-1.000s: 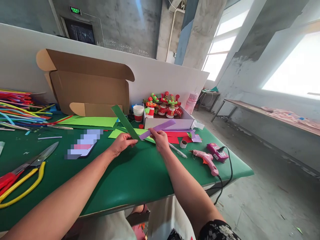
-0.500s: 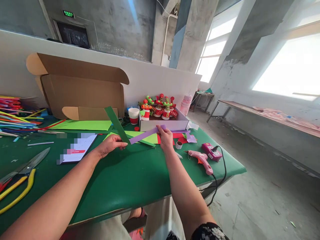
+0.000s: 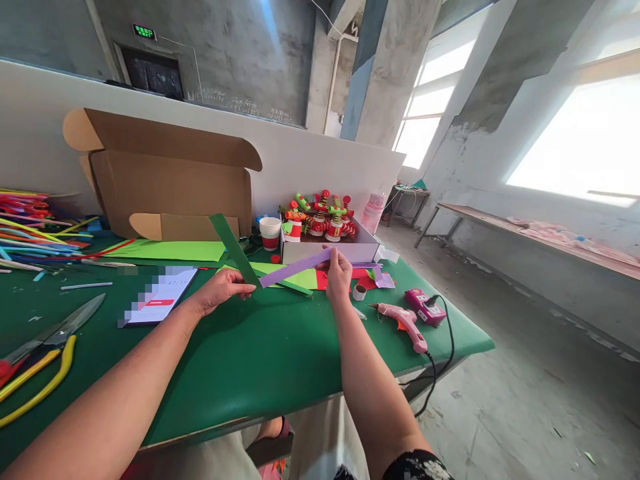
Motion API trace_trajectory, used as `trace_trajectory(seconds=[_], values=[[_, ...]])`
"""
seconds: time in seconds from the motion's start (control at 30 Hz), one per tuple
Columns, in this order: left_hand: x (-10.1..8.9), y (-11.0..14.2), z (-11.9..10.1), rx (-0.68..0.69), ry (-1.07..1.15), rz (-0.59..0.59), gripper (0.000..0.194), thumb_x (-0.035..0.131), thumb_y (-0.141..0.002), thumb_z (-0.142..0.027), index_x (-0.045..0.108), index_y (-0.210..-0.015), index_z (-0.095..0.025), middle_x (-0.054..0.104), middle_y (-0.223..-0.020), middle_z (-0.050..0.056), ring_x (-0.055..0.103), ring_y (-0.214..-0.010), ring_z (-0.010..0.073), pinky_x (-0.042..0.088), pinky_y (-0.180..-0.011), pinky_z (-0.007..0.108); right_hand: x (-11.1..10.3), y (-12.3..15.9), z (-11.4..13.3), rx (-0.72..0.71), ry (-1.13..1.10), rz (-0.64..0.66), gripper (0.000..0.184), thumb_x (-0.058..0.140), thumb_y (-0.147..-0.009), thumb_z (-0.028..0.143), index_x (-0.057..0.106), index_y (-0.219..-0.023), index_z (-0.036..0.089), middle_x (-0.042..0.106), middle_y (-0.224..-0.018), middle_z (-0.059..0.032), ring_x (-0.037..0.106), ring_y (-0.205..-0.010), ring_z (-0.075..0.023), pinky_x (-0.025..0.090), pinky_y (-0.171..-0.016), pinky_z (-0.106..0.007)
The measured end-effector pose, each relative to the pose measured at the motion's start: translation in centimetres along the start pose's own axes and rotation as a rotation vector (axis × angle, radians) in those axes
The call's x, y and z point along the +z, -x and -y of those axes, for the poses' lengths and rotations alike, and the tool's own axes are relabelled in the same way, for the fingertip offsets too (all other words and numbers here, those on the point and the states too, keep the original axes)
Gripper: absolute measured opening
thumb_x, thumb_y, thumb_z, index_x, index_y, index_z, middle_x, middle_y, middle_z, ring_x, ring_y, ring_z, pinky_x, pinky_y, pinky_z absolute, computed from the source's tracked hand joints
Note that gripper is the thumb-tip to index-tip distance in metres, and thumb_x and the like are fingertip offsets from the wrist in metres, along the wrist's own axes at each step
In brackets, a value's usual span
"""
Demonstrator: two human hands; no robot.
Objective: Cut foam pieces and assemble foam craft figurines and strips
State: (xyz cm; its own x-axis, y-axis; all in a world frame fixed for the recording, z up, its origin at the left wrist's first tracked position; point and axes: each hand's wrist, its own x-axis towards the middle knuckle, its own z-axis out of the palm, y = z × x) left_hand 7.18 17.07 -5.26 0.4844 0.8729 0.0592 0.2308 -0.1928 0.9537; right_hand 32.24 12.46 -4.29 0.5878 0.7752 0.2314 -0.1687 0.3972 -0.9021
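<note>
My left hand pinches the lower end of a dark green paper strip that slants up and left. A purple paper strip meets it there, forming a V; whether they are stuck together I cannot tell. My right hand holds the purple strip near its other end, fingers closed. Behind the strips lies a light green paper sheet, with another dark green strip across it. A small paper roll stands right of my right hand, and a pink glue gun lies beyond it.
Yellow-handled shears and a phone lie left. Behind stand an open cardboard box, stacked paper cups and a white box of red-green spring figures. A magenta power box trails a cord over the green table's right edge.
My right hand has shifted slightly right along the purple strip, and less of the strip's end shows past the fingers. My left hand stays in place. The view has turned a little.
</note>
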Motion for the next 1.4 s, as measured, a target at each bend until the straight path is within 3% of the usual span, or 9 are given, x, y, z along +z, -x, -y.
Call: trace_trajectory(seconds=[0.1, 0.23, 0.37, 0.67, 0.87, 1.0, 1.1, 1.23, 1.4], values=[[0.4, -0.1, 0.0, 0.005, 0.025, -0.017, 0.022, 0.076, -0.054, -0.043, 0.068, -0.050, -0.023, 0.067, -0.051, 0.003, 0.059, -0.054, 0.0181, 0.049, -0.060, 0.031, 1.2, 1.1, -0.2, 0.080, -0.032, 0.138, 0.061, 0.059, -0.073, 0.074, 0.071, -0.090, 0.017, 0.058, -0.057, 0.0011, 0.056, -0.054, -0.0129, 0.050, -0.060, -0.028], [1.7, 0.0, 0.0, 0.027, 0.057, 0.019, 0.025, 0.077, -0.055, -0.045, 0.068, -0.050, -0.022, 0.067, -0.054, 0.003, 0.057, -0.055, 0.0178, 0.048, -0.059, 0.031, 3.1, 3.6, -1.9, 0.147, 0.167, 0.495, 0.049, 0.076, -0.065, 0.059, 0.074, -0.093, 0.020, 0.063, -0.063, 0.0020, 0.055, -0.056, -0.0121, 0.047, -0.059, -0.026], [2.4, 0.1, -0.2, 0.027, 0.075, 0.027, 0.026, 0.077, -0.054, -0.044, 0.066, -0.047, -0.022, 0.065, -0.052, 0.003, 0.055, -0.055, 0.0175, 0.047, -0.058, 0.030, 3.5, 4.6, -3.0, 0.061, 0.335, 0.644, 0.034, 0.071, -0.071, 0.055, 0.069, -0.066, 0.021, 0.056, -0.053, 0.0044, 0.047, -0.048, -0.0102, 0.039, -0.051, -0.024], [1.0, -0.2, 0.6, 0.020, 0.070, -0.038, 0.024, 0.077, -0.054, -0.043, 0.068, -0.051, -0.021, 0.066, -0.051, 0.003, 0.058, -0.053, 0.0175, 0.049, -0.058, 0.031, 1.4, 1.7, -0.5, -0.074, 0.381, 0.328, 0.055, 0.062, -0.076, 0.064, 0.046, -0.042, 0.024, 0.043, -0.039, 0.0037, 0.041, -0.040, -0.0100, 0.034, -0.047, -0.026], [0.5, -0.3, 0.8, -0.028, 0.056, -0.041, 0.028, 0.080, -0.051, -0.046, 0.067, -0.049, -0.022, 0.066, -0.050, 0.004, 0.060, -0.054, 0.0184, 0.049, -0.059, 0.032, 0.3, 1.2, 1.2, -0.201, 0.348, 0.122, 0.048, 0.061, -0.077, 0.065, 0.048, -0.055, 0.024, 0.044, -0.044, 0.0064, 0.040, -0.040, -0.0091, 0.033, -0.046, -0.025], [0.5, -0.3, 0.5, -0.024, 0.024, -0.020, 0.029, 0.079, -0.051, -0.047, 0.067, -0.047, -0.021, 0.067, -0.052, 0.005, 0.059, -0.055, 0.0186, 0.049, -0.063, 0.034, 0.0, 0.8, 1.2, -0.283, 0.150, -0.085, 0.050, 0.053, -0.080, 0.070, 0.045, -0.062, 0.024, 0.043, -0.049, 0.0071, 0.041, -0.043, -0.0089, 0.036, -0.047, -0.024], [0.9, -0.1, 0.1, 0.002, 0.011, 0.006, 0.028, 0.077, -0.055, -0.047, 0.068, -0.047, -0.021, 0.068, -0.054, 0.006, 0.060, -0.056, 0.0188, 0.049, -0.067, 0.035, 0.3, 0.9, 0.1, -0.088, -0.025, -0.192, 0.043, 0.050, -0.085, 0.063, 0.050, -0.071, 0.023, 0.043, -0.051, 0.0079, 0.037, -0.041, -0.0074, 0.038, -0.046, -0.023], [1.8, 0.3, -0.4, 0.034, 0.075, 0.037, 0.025, 0.077, -0.057, -0.045, 0.070, -0.054, -0.021, 0.070, -0.058, 0.005, 0.062, -0.061, 0.0207, 0.050, -0.069, 0.036, 2.1, 2.8, -2.6, 0.398, 0.062, 0.157, 0.026, 0.068, -0.077, 0.035, 0.056, -0.061, 0.019, 0.049, -0.050, 0.0059, 0.039, -0.040, -0.0059, 0.040, -0.045, -0.022], [2.5, 0.5, -0.7, 0.021, 0.103, 0.069, 0.025, 0.076, -0.060, -0.043, 0.070, -0.056, -0.020, 0.067, -0.057, 0.004, 0.058, -0.058, 0.0179, 0.048, -0.064, 0.033, 3.9, 5.1, -4.6, 0.584, 0.023, 0.432, 0.017, 0.073, -0.068, 0.022, 0.060, -0.057, 0.017, 0.054, -0.048, 0.0041, 0.045, -0.043, -0.0073, 0.050, -0.053, -0.026]])
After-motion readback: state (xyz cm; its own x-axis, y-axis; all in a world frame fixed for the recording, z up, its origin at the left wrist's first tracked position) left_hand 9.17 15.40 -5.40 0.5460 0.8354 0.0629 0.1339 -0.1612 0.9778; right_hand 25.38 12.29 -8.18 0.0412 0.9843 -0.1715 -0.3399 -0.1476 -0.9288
